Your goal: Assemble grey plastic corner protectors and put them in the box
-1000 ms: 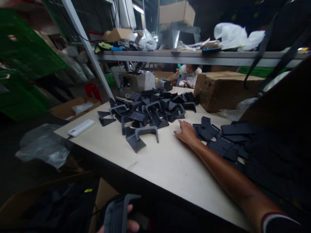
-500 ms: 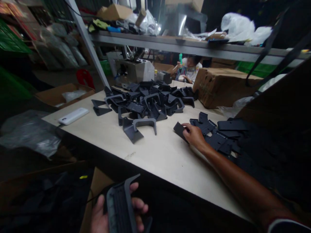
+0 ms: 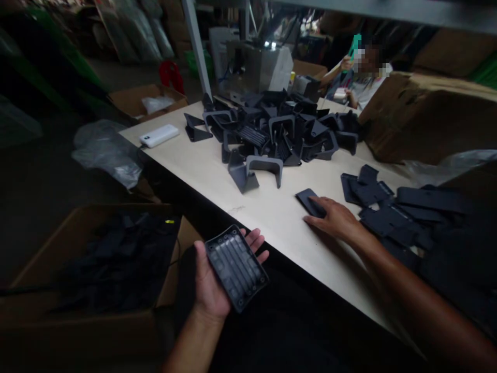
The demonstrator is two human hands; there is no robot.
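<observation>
Over the space in front of the table, my left hand [image 3: 212, 290] holds a black plastic bracket [image 3: 237, 267]. Its ribbed rectangular face, with small holes along the ends, is turned up; my thumb lies at its left edge and the fingertips show past its far right edge. On the table, my right hand [image 3: 337, 217] grips a flat black plate [image 3: 309, 201], fingers on top and thumb along the near edge. The plate lies flat or nearly so. Right of that hand is a loose pile of similar black plates [image 3: 388, 217].
A heap of black angled brackets [image 3: 272, 129] covers the table's far middle. A white power bank-like device [image 3: 159, 135] lies at the left edge. Below left stands a carton [image 3: 171, 280] of black parts; a large cardboard box [image 3: 423, 119] is back right. Another person [image 3: 365, 77] sits beyond.
My left hand has come up and turned the bracket so its ribbed face shows. My right hand has lowered the tilted plate toward the tabletop. The view has tipped down and left.
</observation>
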